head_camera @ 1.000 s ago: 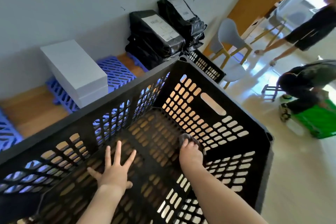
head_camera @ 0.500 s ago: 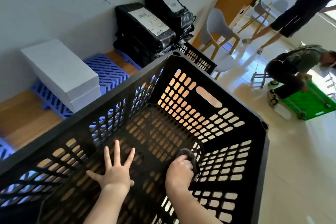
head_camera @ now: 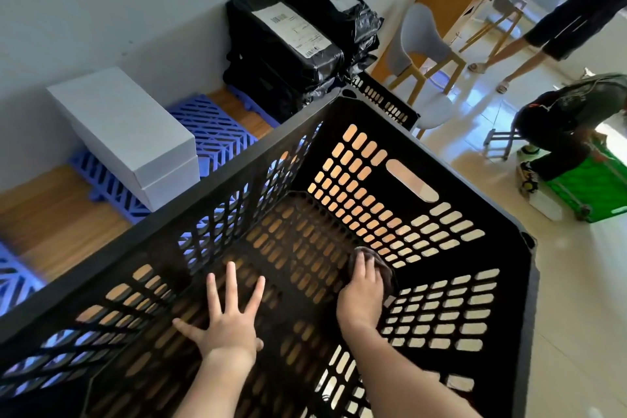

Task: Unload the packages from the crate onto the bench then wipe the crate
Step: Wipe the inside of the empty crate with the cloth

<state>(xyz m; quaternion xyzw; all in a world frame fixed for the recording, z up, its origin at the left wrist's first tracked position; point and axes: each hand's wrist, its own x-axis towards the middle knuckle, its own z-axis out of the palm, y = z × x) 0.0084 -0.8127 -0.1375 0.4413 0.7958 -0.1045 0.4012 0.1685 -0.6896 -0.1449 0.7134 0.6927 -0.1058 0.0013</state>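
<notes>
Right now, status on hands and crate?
Left hand flat, fingers spread, on crate floor. Right hand pressing dark cloth near corner. Crate empty. Nothing obstructing.

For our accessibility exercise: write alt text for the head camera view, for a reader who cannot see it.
Inside an empty black crate, the right hand presses a dark cloth into a bottom corner while the left hand lies flat, fingers spread. Black packages and a white box sit on the bench beyond.

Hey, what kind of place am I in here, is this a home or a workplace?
Probably a small office or parcel sorting room: labelled black packages stacked by the wall on a wooden bench, a black crate, and chairs on a polished floor.
</notes>
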